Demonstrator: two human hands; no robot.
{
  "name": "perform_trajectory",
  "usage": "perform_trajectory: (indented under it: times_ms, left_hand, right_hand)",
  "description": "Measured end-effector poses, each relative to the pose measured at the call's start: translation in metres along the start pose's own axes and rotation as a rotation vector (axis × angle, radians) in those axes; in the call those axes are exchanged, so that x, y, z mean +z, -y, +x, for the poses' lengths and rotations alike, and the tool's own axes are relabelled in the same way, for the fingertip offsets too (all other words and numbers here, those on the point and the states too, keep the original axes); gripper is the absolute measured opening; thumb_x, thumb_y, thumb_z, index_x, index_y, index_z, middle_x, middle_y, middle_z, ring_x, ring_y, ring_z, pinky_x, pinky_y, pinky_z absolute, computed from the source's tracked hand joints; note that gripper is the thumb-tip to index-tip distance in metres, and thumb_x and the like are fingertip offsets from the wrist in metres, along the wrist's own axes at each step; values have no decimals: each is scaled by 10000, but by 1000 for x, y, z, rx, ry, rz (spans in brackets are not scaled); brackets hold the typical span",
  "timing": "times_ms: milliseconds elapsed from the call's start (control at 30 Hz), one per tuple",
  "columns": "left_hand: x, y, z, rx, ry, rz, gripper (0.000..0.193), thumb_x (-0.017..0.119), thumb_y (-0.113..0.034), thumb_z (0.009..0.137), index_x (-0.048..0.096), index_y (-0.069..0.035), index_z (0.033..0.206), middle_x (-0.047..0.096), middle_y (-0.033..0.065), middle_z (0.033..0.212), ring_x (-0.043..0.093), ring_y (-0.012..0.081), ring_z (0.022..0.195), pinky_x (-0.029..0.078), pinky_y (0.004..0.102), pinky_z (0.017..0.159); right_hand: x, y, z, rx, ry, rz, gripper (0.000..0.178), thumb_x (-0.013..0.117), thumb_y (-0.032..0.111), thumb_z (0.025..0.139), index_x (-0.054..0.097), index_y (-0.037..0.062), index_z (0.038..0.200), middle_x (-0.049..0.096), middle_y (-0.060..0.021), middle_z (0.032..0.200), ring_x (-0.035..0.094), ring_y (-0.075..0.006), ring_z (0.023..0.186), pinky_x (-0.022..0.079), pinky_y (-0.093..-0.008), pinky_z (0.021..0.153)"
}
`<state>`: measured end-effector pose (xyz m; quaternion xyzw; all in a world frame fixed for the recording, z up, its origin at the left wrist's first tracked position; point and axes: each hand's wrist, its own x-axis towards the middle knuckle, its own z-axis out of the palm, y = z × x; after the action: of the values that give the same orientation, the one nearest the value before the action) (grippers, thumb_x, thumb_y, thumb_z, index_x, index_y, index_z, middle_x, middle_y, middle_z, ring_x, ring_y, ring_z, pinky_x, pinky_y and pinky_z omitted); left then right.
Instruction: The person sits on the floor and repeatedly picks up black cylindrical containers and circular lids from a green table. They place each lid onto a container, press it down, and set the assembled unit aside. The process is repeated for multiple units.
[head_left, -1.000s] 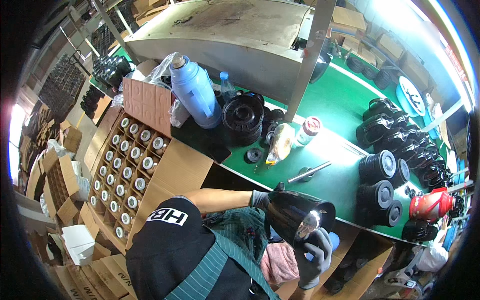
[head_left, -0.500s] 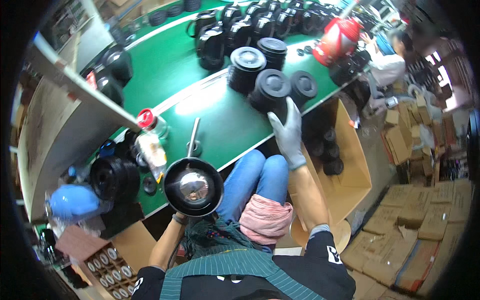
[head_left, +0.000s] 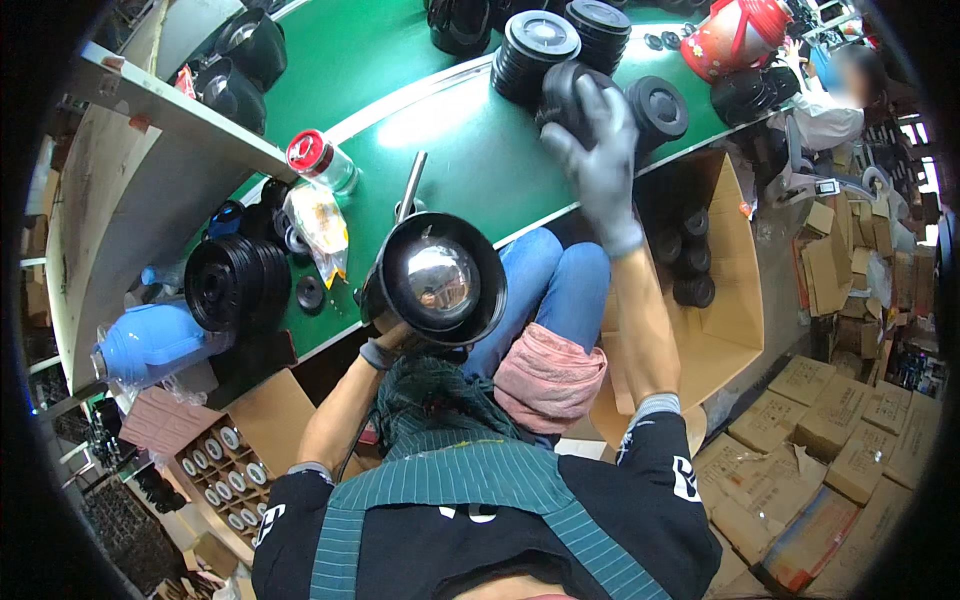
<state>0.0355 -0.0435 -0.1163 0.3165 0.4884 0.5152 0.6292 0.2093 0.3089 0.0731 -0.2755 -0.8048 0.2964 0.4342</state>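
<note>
My left hand (head_left: 396, 342) is mostly hidden under a round black bowl-shaped shell (head_left: 492, 295) and holds it up in front of my lap. Inside the shell shows a shiny, mirror-like dome (head_left: 440, 282). My right hand (head_left: 607, 180), in a grey glove, reaches over the bench with thumb and fingers round a tilted black round lid (head_left: 566, 100). Beside that lid stand stacks of similar lids (head_left: 540, 38), (head_left: 658, 106). A metal rod (head_left: 412, 185) stands upright on the bench just beyond the shell.
The green bench (head_left: 480, 150) carries a red-capped jar (head_left: 325, 160), a plastic packet (head_left: 318, 230), black discs (head_left: 235, 283) and a red flask (head_left: 735, 38). An open carton (head_left: 735, 290) with black parts stands at my right. Flattened cartons (head_left: 790, 480) lie beyond. Another person (head_left: 830, 120) sits far right.
My right hand has moved from in front of the lid stacks onto a lid, which now tilts under its fingers. My left hand has raised the shell away from me and slightly right.
</note>
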Motion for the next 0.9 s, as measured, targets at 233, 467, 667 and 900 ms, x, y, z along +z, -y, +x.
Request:
perform_trajectory:
  times_ms: [233,467,667,900]
  left_hand:
    - [23,5,15,228,-134,370,760,710,-335,1056,354,-147,1700,376,112,1740,371,281,1591,245,475,1347]
    - [21,-32,0,-52,320,-168,731,743,-327,1037,417,-145,1665,432,136,1705,415,293,1567,295,489,1330]
    - [26,-32,-7,-25,418,40,663,739,-183,1022,474,-115,1626,531,117,1635,516,220,1479,383,446,1288]
    - [51,-136,-19,814,-306,1010,365,707,-134,948,745,-56,1303,786,174,1200,787,347,1036,630,422,915]
  right_hand:
    - [-31,94,-139,-153,435,116,927,839,697,762,649,201,1522,374,-311,1646,378,-499,1498,267,-599,1244]
    - [-52,110,-184,-263,370,28,911,762,783,797,661,187,1478,356,-318,1626,380,-522,1469,299,-618,1216]
    - [-59,128,-205,-183,303,132,748,677,688,951,653,181,1500,335,-306,1658,363,-503,1496,294,-597,1225]
    - [-57,146,-230,311,67,197,554,407,341,1190,488,-39,1586,527,-242,1589,505,-329,1466,342,-390,1238]
